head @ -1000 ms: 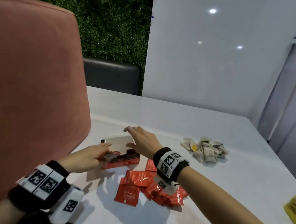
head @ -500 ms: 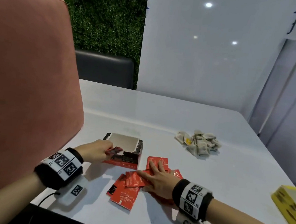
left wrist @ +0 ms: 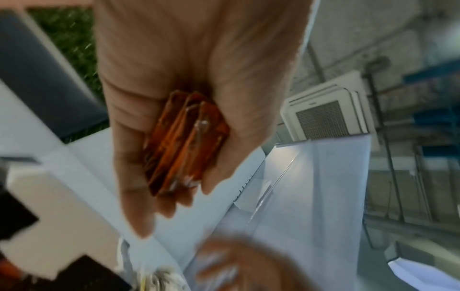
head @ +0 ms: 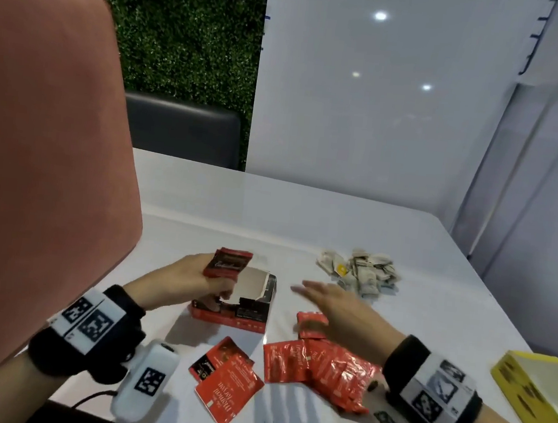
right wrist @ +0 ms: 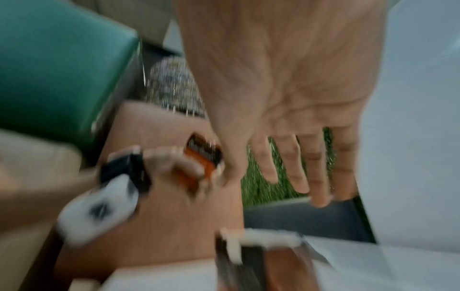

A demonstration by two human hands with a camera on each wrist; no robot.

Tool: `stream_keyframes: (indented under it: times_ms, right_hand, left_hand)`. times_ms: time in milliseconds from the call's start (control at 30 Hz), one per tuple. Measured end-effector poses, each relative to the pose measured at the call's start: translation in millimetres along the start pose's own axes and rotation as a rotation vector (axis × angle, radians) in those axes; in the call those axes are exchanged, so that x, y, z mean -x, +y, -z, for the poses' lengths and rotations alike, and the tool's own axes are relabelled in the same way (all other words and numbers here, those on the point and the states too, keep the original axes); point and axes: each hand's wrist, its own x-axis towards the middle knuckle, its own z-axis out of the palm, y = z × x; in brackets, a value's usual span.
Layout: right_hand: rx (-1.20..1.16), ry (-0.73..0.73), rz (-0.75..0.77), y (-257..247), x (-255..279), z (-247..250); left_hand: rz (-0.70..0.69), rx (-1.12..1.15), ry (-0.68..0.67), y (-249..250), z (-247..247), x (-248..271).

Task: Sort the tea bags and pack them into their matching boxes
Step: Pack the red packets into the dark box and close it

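Note:
My left hand (head: 191,279) grips a small stack of red tea bags (head: 227,263), held upright just above the open red and black box (head: 243,305). The left wrist view shows the stack of red tea bags (left wrist: 184,141) edge-on between my thumb and fingers. My right hand (head: 336,308) hovers flat with straight fingers over the table, right of the box, and holds nothing; it looks blurred in the right wrist view (right wrist: 293,153). Loose red tea bags (head: 319,367) lie under and before it. Two more red tea bags (head: 225,378) lie near the front.
A heap of pale paper tea bags (head: 360,271) lies at the back right of the white table (head: 305,214). A yellow box (head: 537,393) sits at the right edge. A reddish chair back (head: 36,151) fills the left side.
My left hand has lifted the red tea bags up above the box. My right hand has come off the loose red bags and moved up and toward the box, fingers spread.

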Motion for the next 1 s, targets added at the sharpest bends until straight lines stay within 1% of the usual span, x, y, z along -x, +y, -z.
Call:
stream_keyframes:
  times_ms: [33, 67, 133, 167, 200, 333, 367, 467, 500, 533, 600, 633, 700, 767, 900, 1000]
  right_hand:
    - [-0.105, 0.098, 0.043, -7, -6, 14]
    - [-0.211, 0.164, 0.101, -14, -12, 24]
    - [-0.369, 0.212, 0.211, -28, -26, 38]
    - [-0.397, 0.222, 0.242, -34, -32, 40]
    - [-0.401, 0.239, 0.254, -40, -38, 42]
    - [-0.421, 0.294, 0.22, -51, -65, 44]
    - [-0.4, 0.315, 0.218, -50, -74, 44]
    - [-0.241, 0.349, 0.169, -48, -98, 39]
    - [-0.187, 0.34, 0.144, -49, -105, 35]
    - [-0.149, 0.318, 0.12, -51, -111, 29]
    - [-0.099, 0.254, 0.087, -58, -120, 15]
    - [-0.065, 0.216, 0.071, -61, -125, 7]
    - [0.02, 0.146, 0.036, -68, -132, -6]
    - [0.071, 0.088, 0.031, -75, -135, -14]
    - [0.013, 0.0, 0.094, -83, -141, -19]
    - [-0.042, -0.008, 0.144, -81, -149, -23]
  left_hand:
    - [-0.014, 0.033, -0.046, 3, -2, 0]
    - [-0.037, 0.045, -0.095, 6, -6, 0]
    - [-0.087, 0.038, -0.158, 10, -11, -6]
    - [-0.099, 0.049, -0.162, 10, -13, -10]
    - [-0.1, 0.067, -0.151, 10, -13, -14]
    - [-0.04, 0.175, -0.09, -1, -3, -26]
    - [-0.022, 0.143, -0.069, -6, 4, -28]
    - [0.048, -0.066, 0.023, -25, 33, -28]
    - [0.086, -0.119, 0.02, -33, 41, -27]
    - [0.122, -0.168, -0.014, -41, 45, -27]
    - [0.161, -0.257, -0.14, -57, 41, -29]
    - [0.163, -0.271, -0.193, -63, 36, -31]
    - [0.132, -0.226, -0.241, -75, 27, -37]
    - [0.077, -0.205, -0.236, -86, 23, -45]
    - [0.026, -0.237, -0.148, -97, 19, -51]
    - [0.015, -0.237, -0.108, -101, 17, -52]
